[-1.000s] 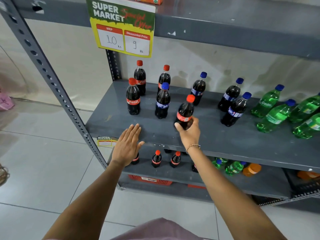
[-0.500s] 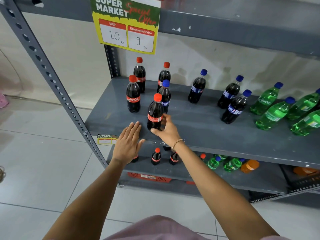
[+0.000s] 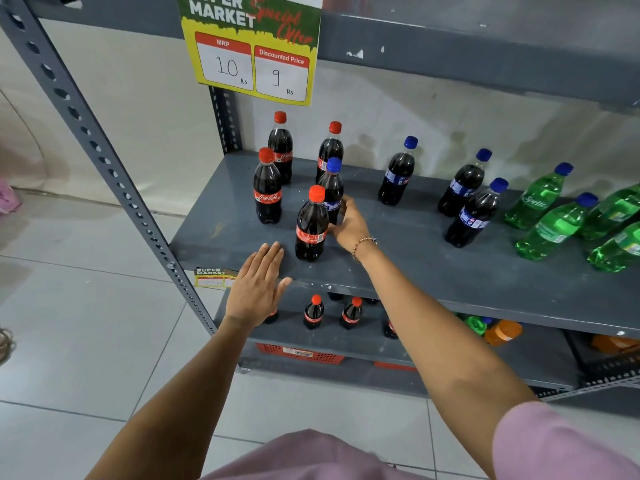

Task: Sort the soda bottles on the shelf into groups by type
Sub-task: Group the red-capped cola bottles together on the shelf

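On the grey shelf (image 3: 415, 268), three red-capped cola bottles (image 3: 267, 190) stand at the back left. A fourth red-capped bottle (image 3: 311, 227) stands upright near the front edge. Right behind it is a blue-capped cola bottle (image 3: 333, 188); my right hand (image 3: 350, 226) reaches past the red one with its fingers curled around the blue-labelled middle. Three more blue-capped colas (image 3: 398, 174) stand further right. Several green Sprite bottles (image 3: 554, 230) fill the far right. My left hand (image 3: 258, 289) lies flat and open on the shelf's front edge, holding nothing.
A slotted metal upright (image 3: 86, 133) frames the left side. A price sign (image 3: 252, 50) hangs from the shelf above. The lower shelf carries small red-capped colas (image 3: 314, 313), a green bottle and an orange bottle (image 3: 502, 332). A red basket (image 3: 301, 355) sits beneath. Tiled floor lies to the left.
My right hand carried the red-capped bottle leftward, set it near the front edge by the other red caps, then shifted onto the blue-capped bottle behind it. My left hand stayed put.
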### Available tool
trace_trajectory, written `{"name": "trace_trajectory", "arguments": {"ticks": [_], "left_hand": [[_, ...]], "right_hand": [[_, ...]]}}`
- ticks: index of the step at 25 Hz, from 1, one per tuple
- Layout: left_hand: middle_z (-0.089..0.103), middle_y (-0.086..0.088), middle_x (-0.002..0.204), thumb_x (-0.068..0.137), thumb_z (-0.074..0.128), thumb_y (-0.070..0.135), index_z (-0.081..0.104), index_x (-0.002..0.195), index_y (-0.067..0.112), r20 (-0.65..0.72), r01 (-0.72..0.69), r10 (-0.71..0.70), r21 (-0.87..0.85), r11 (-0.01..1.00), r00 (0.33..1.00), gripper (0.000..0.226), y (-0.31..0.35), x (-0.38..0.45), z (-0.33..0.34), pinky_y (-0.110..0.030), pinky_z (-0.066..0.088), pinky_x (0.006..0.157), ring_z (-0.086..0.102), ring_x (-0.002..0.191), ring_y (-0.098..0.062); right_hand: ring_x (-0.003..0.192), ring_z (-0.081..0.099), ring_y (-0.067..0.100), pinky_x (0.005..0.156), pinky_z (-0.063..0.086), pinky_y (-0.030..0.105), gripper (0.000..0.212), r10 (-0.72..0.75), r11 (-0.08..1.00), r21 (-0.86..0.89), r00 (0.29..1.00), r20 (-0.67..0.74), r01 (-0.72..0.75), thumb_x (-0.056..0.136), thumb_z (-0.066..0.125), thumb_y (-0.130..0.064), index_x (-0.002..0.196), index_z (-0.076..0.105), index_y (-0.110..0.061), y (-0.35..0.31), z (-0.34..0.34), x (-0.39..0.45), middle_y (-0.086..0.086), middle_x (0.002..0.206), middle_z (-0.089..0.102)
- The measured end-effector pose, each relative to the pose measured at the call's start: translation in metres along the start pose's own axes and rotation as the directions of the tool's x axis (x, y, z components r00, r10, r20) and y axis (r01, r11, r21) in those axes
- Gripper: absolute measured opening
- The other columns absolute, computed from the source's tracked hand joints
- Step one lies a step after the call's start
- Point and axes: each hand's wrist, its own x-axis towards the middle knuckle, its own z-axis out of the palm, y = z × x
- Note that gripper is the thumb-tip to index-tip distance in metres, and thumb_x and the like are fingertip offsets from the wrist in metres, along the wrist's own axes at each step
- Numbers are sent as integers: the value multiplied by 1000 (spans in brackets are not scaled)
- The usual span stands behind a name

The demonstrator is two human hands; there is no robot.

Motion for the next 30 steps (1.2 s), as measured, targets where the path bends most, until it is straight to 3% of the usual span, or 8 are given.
{"name": "trace_trajectory", "arguments": {"ticks": [3,6,10,19,30], "left_hand": [[39,-13,147,98,21,47,39,139,3,-8,0,0,0,1000,1000,64,-1,0,1,-34,14,115,32,138,-27],[40,-13,146,98,21,47,40,139,2,-12,4,-4,-7,1000,1000,64,0,0,0,-34,14,114,33,138,-27],[39,-13,147,98,20,47,39,139,3,-13,5,-5,-5,1000,1000,64,0,0,0,-35,15,114,31,138,-27],[36,-12,149,97,24,46,37,141,4,-5,16,-17,-22,1000,1000,62,1,-1,2,-36,15,115,27,140,-26],[34,-11,150,97,20,48,34,142,5,-3,8,-8,-11,1000,1000,64,2,-2,-1,-33,9,116,25,141,-24]], "right_hand": [[100,51,16,97,45,33,51,9,1000,21,997,-81,-7,77,64,3,122,43,-8,0,4,-1,11,117,59],[108,55,20,101,45,39,52,6,998,58,996,-91,-1,76,68,0,121,44,-11,7,-1,-4,10,119,60],[118,52,22,104,40,35,57,34,998,54,986,-160,-26,76,70,-4,126,42,-12,20,-25,-12,10,127,57],[112,56,23,94,39,24,59,90,996,46,929,-360,-79,74,73,-8,126,45,-10,44,-82,-18,10,124,60],[113,54,24,91,37,24,61,112,993,3,925,-364,-119,75,71,-10,128,41,-10,44,-95,-17,10,124,58]]}}
